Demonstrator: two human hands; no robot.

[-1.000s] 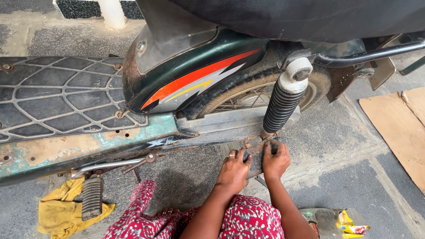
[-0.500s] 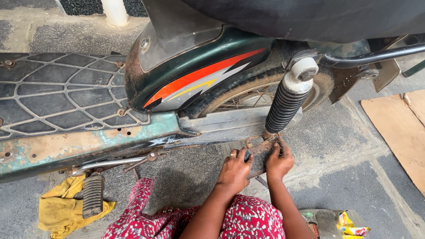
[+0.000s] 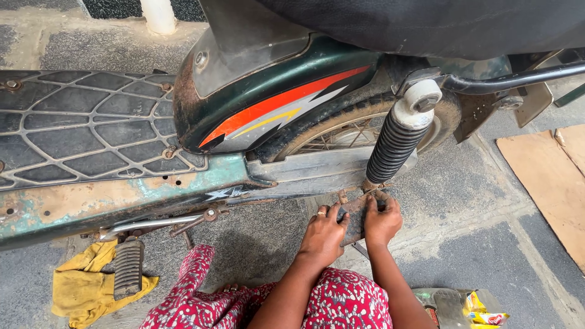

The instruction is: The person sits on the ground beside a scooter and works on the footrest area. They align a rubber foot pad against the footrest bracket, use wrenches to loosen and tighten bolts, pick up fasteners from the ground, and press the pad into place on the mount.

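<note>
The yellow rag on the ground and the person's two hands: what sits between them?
In the head view, between the yellow rag and the left hand lies bare grey pavement, crossed by the person's red patterned knee.

Bare hands: two, left (image 3: 323,234), right (image 3: 382,220)
Black coiled shock absorber (image 3: 399,141): one
Crumpled yellow cloth (image 3: 82,285), near left: one
Flat brown cardboard sheets (image 3: 548,183), right: two

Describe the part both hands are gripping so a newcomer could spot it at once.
Start at the scooter's rear wheel and follow the black coiled shock absorber down to its lower end. Just below it sits a flat, rusty footrest, with the left hand and right hand on either side. Unlike the ribbed black pedal on the yellow cloth, it is brown.
</note>
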